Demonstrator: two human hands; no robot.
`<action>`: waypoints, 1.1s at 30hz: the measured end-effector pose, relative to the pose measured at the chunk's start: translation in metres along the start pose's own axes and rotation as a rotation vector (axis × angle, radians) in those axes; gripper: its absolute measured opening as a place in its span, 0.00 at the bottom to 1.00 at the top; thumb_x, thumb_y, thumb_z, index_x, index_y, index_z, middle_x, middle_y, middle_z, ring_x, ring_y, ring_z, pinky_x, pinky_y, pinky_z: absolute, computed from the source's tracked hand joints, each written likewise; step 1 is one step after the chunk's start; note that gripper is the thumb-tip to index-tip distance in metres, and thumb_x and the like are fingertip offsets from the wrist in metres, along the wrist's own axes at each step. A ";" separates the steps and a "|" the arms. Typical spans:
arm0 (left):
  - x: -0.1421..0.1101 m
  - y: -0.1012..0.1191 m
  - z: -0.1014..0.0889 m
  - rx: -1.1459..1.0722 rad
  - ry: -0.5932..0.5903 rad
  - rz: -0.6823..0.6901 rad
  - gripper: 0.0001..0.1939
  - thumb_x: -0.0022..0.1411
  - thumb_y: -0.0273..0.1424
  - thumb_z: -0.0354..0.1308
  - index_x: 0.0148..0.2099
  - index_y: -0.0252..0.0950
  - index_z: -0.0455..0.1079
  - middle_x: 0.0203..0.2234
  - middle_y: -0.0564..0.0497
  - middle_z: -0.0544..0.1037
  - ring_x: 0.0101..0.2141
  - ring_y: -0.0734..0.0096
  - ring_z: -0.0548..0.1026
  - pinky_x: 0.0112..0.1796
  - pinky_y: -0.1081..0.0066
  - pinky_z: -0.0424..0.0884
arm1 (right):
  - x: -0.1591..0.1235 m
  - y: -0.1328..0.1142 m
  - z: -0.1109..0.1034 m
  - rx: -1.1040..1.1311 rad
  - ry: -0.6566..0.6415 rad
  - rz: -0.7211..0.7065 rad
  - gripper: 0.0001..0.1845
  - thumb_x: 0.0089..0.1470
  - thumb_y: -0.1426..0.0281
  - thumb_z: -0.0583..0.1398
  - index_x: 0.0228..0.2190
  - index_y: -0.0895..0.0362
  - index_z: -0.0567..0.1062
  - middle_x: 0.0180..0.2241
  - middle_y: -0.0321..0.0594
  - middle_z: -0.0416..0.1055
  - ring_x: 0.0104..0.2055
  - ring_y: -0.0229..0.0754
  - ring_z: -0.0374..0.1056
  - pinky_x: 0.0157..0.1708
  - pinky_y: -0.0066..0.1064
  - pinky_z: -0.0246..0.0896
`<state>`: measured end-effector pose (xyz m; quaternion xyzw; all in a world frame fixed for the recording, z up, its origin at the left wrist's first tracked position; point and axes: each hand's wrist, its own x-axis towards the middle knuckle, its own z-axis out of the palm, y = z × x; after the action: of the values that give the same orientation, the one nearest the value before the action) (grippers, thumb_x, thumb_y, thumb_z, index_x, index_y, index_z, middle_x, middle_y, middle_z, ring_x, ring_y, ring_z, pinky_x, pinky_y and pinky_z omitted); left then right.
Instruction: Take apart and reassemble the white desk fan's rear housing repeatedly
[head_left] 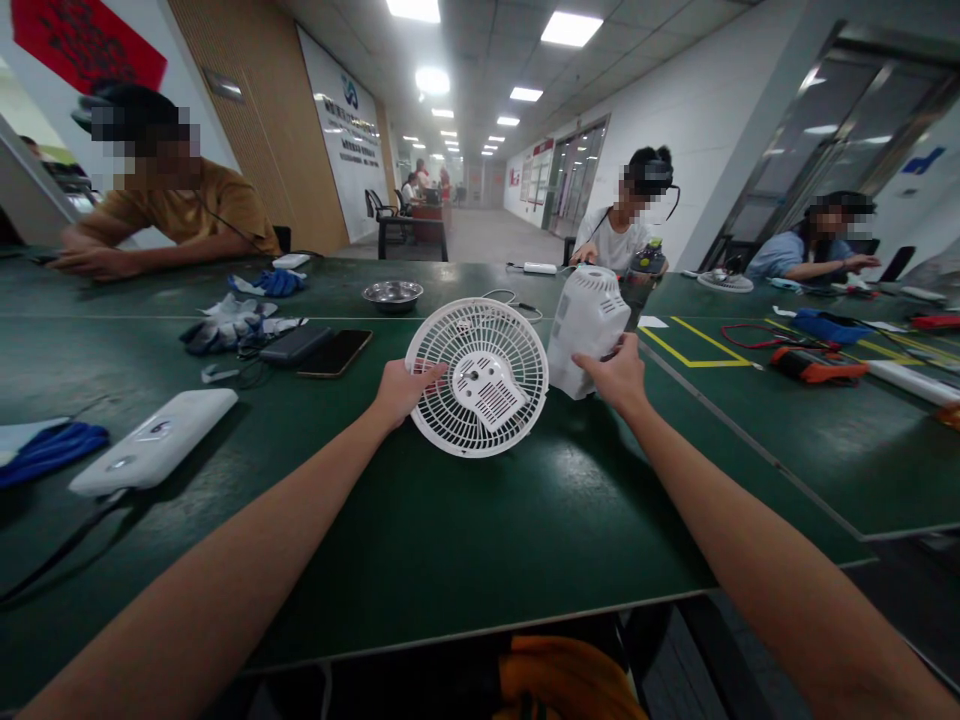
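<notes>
My left hand [405, 392] grips the left rim of a round white fan grille [529, 385], thumb on its ribs. The grille is held up above the green table, with a slotted plate [491, 390] at its centre. To its right, my right hand [616, 372] is closed round the lower side of a white plastic fan housing [589, 325] with vent slots on top. The housing stands roughly upright, slightly tilted, close beside the grille. Whether the two parts touch is hard to tell. A thin white cable [517, 298] lies behind them.
On the left of the green table [480, 560] lie a white power bank [157, 440], a phone [336, 354], a dark power bank [296, 345] and work gloves [232, 325]. A metal bowl [393, 294] stands behind. An orange multimeter [817, 366] lies right. Several people sit around.
</notes>
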<state>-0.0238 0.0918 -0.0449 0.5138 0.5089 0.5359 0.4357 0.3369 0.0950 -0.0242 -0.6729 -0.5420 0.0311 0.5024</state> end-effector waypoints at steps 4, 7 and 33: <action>-0.001 0.001 0.000 0.007 -0.001 -0.002 0.11 0.54 0.31 0.69 0.39 0.31 0.78 0.31 0.43 0.83 0.31 0.59 0.82 0.35 0.61 0.79 | 0.013 0.010 -0.008 0.007 0.056 0.005 0.41 0.34 0.52 0.71 0.46 0.53 0.64 0.42 0.47 0.75 0.43 0.55 0.73 0.47 0.49 0.67; -0.003 0.004 0.000 0.003 -0.003 -0.010 0.11 0.54 0.31 0.69 0.39 0.31 0.78 0.32 0.42 0.83 0.32 0.59 0.82 0.36 0.60 0.79 | 0.028 0.024 -0.021 0.001 0.116 0.024 0.42 0.33 0.53 0.72 0.47 0.54 0.65 0.42 0.47 0.75 0.42 0.55 0.73 0.47 0.49 0.67; -0.002 0.002 0.001 -0.006 0.001 0.023 0.11 0.53 0.31 0.70 0.38 0.30 0.78 0.31 0.43 0.83 0.30 0.61 0.81 0.35 0.61 0.79 | 0.062 0.064 -0.047 0.130 0.294 -0.089 0.42 0.44 0.56 0.67 0.57 0.59 0.64 0.48 0.50 0.73 0.46 0.50 0.71 0.50 0.45 0.66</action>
<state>-0.0223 0.0895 -0.0436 0.5180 0.5017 0.5427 0.4306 0.4347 0.1180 -0.0145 -0.6116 -0.4887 -0.0549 0.6198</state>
